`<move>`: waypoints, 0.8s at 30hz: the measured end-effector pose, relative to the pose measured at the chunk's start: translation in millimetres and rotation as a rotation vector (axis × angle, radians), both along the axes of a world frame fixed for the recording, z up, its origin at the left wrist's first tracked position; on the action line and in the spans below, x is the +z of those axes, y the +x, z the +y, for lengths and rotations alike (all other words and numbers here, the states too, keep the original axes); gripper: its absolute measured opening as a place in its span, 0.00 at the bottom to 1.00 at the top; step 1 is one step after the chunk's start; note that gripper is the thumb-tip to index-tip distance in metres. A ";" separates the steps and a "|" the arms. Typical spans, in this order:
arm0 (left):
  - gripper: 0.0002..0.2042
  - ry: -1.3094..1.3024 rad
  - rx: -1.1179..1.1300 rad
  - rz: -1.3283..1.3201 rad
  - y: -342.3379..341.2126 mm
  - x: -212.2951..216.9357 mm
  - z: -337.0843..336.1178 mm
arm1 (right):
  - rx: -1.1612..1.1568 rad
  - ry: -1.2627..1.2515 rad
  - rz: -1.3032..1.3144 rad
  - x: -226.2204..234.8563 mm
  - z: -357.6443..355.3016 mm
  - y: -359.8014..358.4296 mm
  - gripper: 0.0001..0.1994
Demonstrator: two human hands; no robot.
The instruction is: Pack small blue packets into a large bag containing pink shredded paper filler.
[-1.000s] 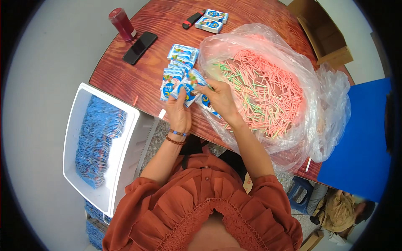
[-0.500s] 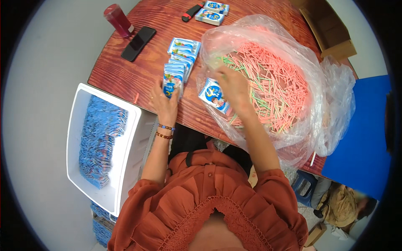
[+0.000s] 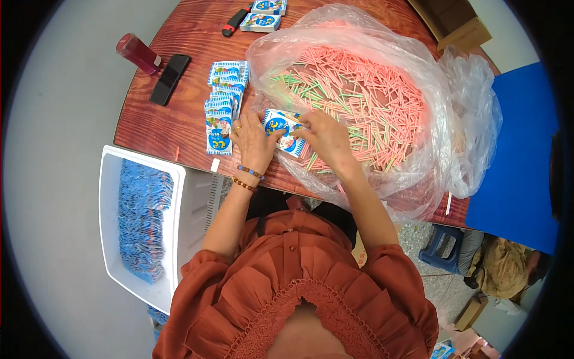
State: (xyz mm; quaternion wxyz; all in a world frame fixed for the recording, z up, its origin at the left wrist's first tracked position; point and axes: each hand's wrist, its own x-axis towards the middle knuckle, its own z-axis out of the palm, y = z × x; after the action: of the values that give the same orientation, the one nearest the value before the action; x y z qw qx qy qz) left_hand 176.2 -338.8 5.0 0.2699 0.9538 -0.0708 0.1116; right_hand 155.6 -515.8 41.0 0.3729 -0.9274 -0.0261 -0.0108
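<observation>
A white and blue printed packet [image 3: 276, 122] lies at the near left edge of a clear plastic bag [image 3: 439, 128]. My left hand [image 3: 256, 145] is closed on the packet's left side, its thumb across the front. At the packet's right edge, my right hand [image 3: 330, 142] has its thumb and fingers pinched together; what lies between them is hidden. Thin pink sticks [image 3: 382, 81], with some green sticks [image 3: 293, 84] among them, fill the open bag. Left of my left hand, several matching packets [image 3: 219, 128] overlap in a row on the wooden table [image 3: 191, 113].
A white bin [image 3: 179, 215] with many blue packets stands at the left. Farther back are a black phone [image 3: 170, 79], a red bottle [image 3: 139, 54], a red and black cutter [image 3: 237, 21] and two small boxes [image 3: 260, 23]. A cardboard box [image 3: 463, 33] is at the far right.
My left hand has left the row of packets and moved right onto the single packet. My right hand has come from over the sticks to that packet's edge. The whole view has shifted.
</observation>
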 end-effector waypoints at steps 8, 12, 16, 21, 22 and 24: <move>0.24 -0.142 -0.069 -0.085 3.6 -13.2 -0.2 | 0.001 -0.119 -0.137 -22.7 3.9 4.8 0.11; 0.21 -0.141 -0.140 -0.104 6.9 -10.2 8.4 | -0.016 -0.092 -0.192 -26.1 3.7 2.3 0.08; 0.17 -0.386 -0.159 -0.261 7.5 7.8 5.6 | -0.009 -0.163 -0.406 -21.8 2.4 2.6 0.05; 0.10 -0.712 -0.278 -0.082 7.2 9.2 9.4 | 0.076 0.070 -0.483 -14.5 -1.1 8.2 0.04; 0.08 -0.994 -0.279 0.142 3.8 8.3 9.5 | 0.045 0.445 -0.208 -12.2 1.1 7.8 0.04; 0.07 -1.116 -0.260 0.206 -1.0 16.4 5.7 | 0.005 0.810 0.078 -8.9 2.8 6.6 0.05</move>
State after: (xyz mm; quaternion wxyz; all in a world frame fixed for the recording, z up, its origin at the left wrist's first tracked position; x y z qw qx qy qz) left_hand 175.2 -333.1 21.4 0.7486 0.6567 -0.0913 0.0044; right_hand 162.3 -513.0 32.2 0.7089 -0.7051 -0.0079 0.0161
